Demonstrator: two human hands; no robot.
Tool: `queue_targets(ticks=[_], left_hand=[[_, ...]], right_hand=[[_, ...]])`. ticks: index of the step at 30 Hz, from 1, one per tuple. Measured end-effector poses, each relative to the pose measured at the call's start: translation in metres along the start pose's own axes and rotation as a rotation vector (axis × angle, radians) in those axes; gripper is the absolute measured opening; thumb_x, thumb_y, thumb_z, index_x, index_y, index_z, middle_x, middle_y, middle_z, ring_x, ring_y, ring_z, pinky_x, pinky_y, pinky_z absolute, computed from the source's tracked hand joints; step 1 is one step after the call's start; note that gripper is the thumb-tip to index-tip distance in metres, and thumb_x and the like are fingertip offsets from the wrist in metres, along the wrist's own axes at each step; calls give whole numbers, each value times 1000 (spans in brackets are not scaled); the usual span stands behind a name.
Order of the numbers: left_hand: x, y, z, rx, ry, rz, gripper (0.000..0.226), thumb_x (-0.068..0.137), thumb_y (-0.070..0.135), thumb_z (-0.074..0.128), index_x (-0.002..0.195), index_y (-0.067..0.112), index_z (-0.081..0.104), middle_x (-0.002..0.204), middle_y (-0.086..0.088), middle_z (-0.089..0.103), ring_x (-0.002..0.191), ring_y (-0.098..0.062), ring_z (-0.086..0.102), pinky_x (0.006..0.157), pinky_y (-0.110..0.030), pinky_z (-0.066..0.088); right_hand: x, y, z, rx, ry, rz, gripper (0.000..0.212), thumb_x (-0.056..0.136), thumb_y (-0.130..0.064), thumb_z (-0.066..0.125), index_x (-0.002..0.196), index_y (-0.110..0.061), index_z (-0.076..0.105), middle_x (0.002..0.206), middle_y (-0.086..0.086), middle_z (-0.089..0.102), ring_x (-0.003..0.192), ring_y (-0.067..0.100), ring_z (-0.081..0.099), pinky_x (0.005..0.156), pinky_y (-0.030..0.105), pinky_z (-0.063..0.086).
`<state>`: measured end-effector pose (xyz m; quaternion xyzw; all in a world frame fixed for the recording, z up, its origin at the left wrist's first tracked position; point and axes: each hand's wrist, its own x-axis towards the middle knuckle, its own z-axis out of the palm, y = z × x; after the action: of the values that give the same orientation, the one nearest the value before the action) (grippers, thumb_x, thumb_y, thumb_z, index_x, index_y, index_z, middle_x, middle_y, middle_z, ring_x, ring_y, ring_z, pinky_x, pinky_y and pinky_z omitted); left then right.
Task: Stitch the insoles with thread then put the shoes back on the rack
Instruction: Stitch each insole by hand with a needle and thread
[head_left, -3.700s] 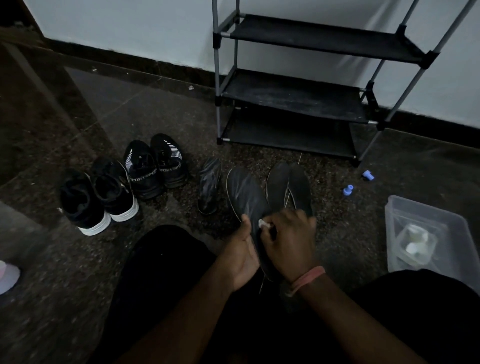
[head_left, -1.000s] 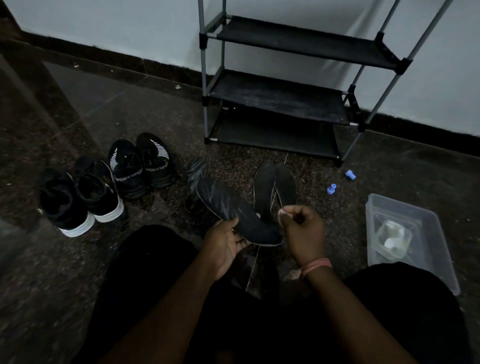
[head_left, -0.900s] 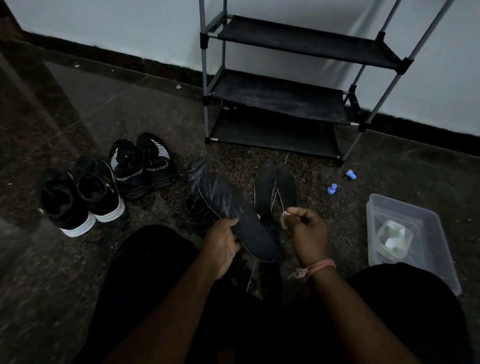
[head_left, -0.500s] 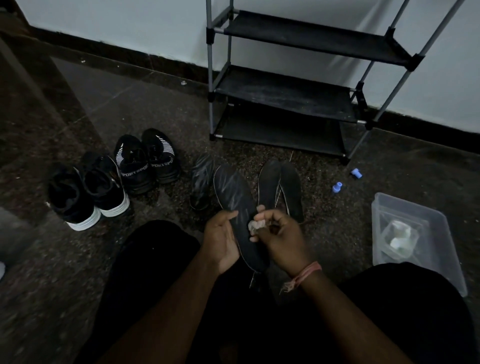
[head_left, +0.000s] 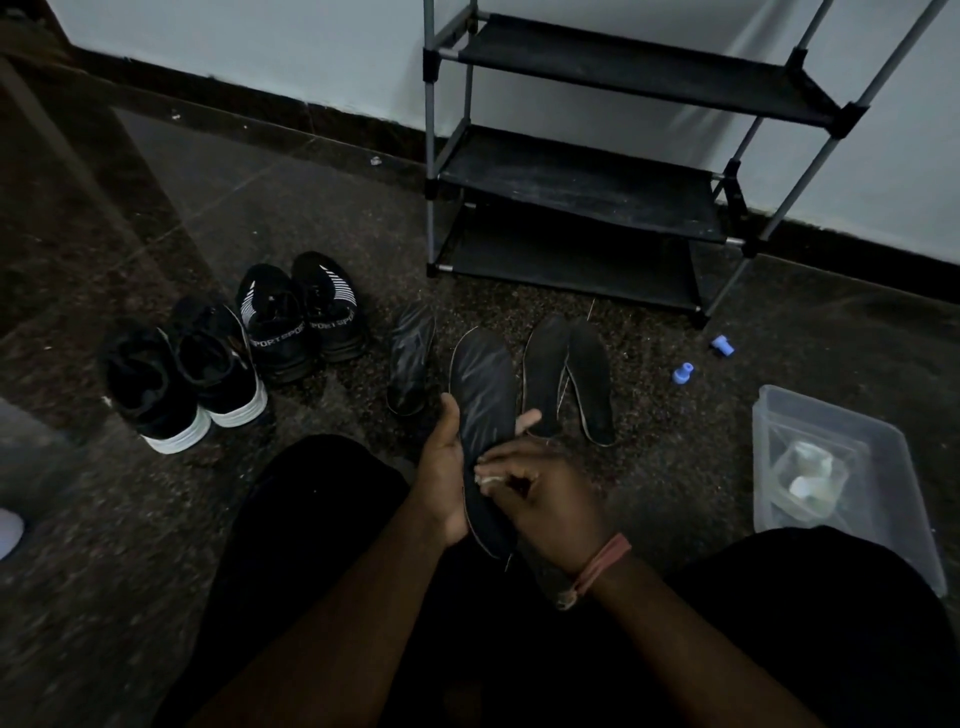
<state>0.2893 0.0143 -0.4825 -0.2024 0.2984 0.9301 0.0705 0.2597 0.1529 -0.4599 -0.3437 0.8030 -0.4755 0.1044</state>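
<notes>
– So, where is the insole just now?

– Low in the middle of the view, held above the lap, its toe end pointing to twelve o'clock. The left hand grips it from the nine o'clock side, thumb up along the edge, fingertips showing past the far edge at three o'clock.

– And the right hand?

– It lies over the heel half of the insole, at about five o'clock from the toe. Its fingers are curled and pinch something small and pale at the insole's face. Whether that is a needle, thread or cloth, I cannot tell; the light is too dim. A pink band circles that wrist.

– What else lies on the floor?

– A pair of insoles side by side, touching, at two o'clock from the hands. One more insole at eleven o'clock. Further toward ten o'clock, two pairs of shoes: the striped pair and, at nine o'clock from it, the white-soled pair.

– The rack?

– At twelve o'clock, against the wall, three dark shelves. Two blue caps lie at four o'clock from its foot, and a clear box with something white inside stands at three o'clock from the hands.
</notes>
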Motion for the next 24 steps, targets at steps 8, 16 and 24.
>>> queue_targets(ticks=[8, 16, 24], left_hand=[[0, -20, 10, 51, 54, -53, 89, 91, 79, 19, 131, 15, 67, 132, -16, 66, 120, -29, 65, 99, -44, 48], [10, -21, -3, 8, 65, -48, 108, 81, 89, 19, 142, 8, 56, 142, -18, 58, 133, -31, 55, 117, -46, 35], [6, -22, -1, 26, 106, -33, 101, 82, 86, 21, 140, 11, 58, 138, -19, 61, 130, -32, 57, 117, -48, 35]], right_hand=[[16, 2, -6, -308, 325, 0, 25, 83, -1, 69, 102, -17, 71, 93, 1, 71, 89, 17, 63, 79, 33, 52], [-1, -22, -2, -213, 134, -20, 20, 80, -2, 70, 78, -20, 76, 81, -12, 75, 80, 2, 65, 87, 26, 51], [0, -18, 4, -440, 118, -57, 16, 79, -6, 65, 78, -20, 73, 80, 2, 68, 82, 24, 61, 85, 37, 48]])
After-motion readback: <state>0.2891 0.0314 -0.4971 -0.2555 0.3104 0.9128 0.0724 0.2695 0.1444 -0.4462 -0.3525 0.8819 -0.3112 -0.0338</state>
